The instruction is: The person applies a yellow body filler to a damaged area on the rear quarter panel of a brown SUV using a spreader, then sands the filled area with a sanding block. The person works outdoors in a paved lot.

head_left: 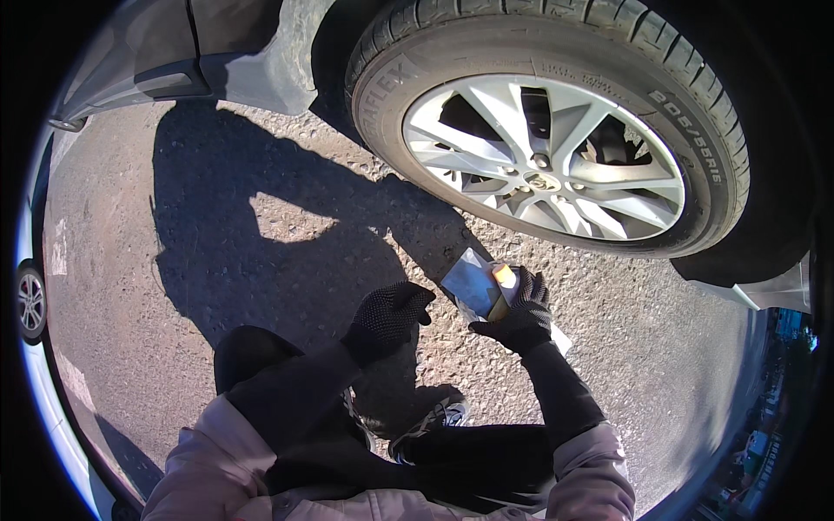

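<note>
My right hand (519, 321), in a black dotted work glove, is closed around a small pale bottle with a yellow-orange cap (503, 275). In the same grip is a flat blue-grey packet (472, 280), its corner pointing toward the wheel. Clear plastic seems to show at its lower edge, but the glove hides part of it. My left hand (388, 317), gloved alike, hovers to the left of the packet with its fingers curled together and nothing visible in them. Beyond both hands stands a car wheel with a silver multi-spoke rim (543, 165) and a black tyre (382, 100).
The dark car body (261, 74) rises behind the wheel. Rough grey pavement (608, 347) lies around me, with my shadow (261, 200) across it. My shoes (434, 419) are below my hands. At the far left another car's wheel (31, 301) shows.
</note>
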Demonstrator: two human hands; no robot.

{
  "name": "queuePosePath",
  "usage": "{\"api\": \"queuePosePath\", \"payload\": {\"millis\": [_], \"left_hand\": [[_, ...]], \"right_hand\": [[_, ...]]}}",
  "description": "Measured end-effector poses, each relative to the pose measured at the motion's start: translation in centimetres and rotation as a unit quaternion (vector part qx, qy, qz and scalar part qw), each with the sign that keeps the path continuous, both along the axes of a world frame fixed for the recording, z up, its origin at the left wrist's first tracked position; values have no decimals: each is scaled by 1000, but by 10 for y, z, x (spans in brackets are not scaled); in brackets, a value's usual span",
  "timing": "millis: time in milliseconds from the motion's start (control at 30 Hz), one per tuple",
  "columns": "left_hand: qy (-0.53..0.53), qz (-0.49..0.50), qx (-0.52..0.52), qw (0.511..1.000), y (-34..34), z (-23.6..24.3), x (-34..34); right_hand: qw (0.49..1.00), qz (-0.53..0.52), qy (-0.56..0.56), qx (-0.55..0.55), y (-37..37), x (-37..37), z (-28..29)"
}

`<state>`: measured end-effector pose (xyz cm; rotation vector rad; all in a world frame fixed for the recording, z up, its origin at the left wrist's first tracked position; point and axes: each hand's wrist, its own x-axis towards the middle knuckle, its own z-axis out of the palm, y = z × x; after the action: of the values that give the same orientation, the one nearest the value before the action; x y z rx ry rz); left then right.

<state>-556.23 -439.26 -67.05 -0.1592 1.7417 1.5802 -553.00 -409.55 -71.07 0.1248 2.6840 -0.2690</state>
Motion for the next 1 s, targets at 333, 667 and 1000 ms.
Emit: {"api": "queuePosePath", "payload": {"millis": [333,667,1000], "left_hand": [[268,-87,-95,955,25,-89,-23],[155,-60,85,982,67,-125,2],[82,71,101,989,99,-139,-13]], "right_hand": [[975,-173,57,-127,46,23,-1],[981,-193,6,-21,46,12,4],[929,-330,21,-166,44,46,14]]}}
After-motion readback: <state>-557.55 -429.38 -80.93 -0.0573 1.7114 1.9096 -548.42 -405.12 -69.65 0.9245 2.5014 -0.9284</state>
